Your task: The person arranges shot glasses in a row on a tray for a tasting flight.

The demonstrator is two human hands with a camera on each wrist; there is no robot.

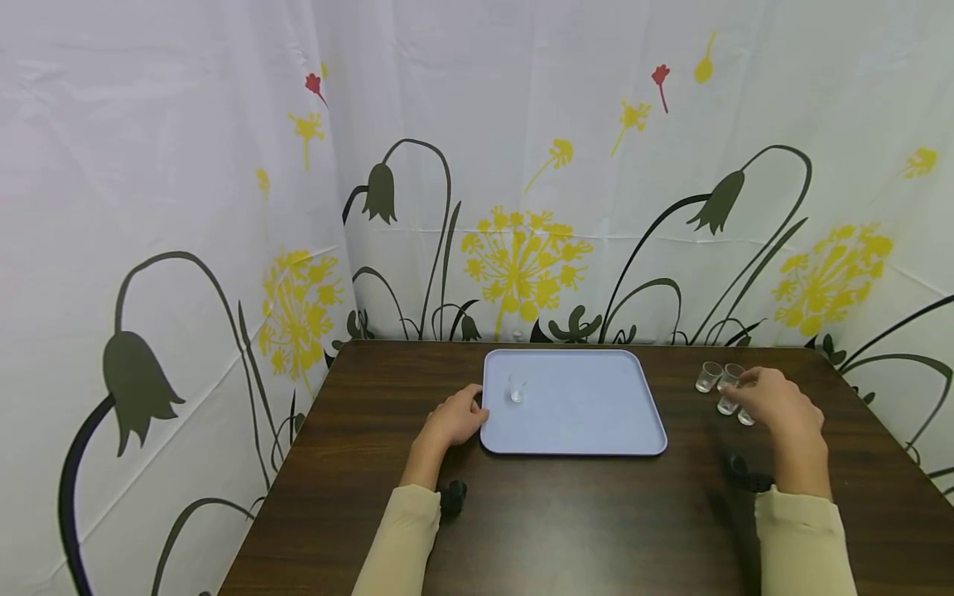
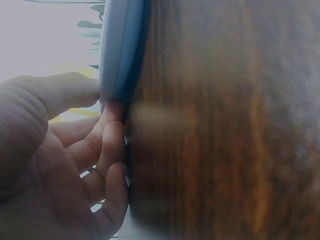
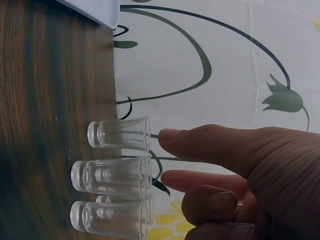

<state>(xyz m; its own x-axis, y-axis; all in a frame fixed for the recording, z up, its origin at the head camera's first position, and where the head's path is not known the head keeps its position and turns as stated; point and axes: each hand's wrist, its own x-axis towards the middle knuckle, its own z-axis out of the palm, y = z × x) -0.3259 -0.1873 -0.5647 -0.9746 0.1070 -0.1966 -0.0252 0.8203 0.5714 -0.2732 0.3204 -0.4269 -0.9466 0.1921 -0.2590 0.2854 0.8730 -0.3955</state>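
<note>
A pale blue tray (image 1: 581,406) lies on the table, with one small clear shot glass (image 1: 517,389) standing near its left end. My left hand (image 1: 456,415) grips the tray's left edge; in the left wrist view the thumb is on the rim (image 2: 112,60) and fingertips reach its underside. To the right of the tray, several more clear shot glasses (image 1: 709,377) stand close together. Just over this group hovers my right hand (image 1: 778,403). In the right wrist view its thumb and forefinger are apart near the glass rims (image 3: 148,175), holding nothing.
The dark wooden table (image 1: 581,530) has a visible back edge against a white curtain (image 1: 507,99) printed with flowers. Black wrist camera mounts (image 1: 452,499) hang by both forearms, close above the tabletop.
</note>
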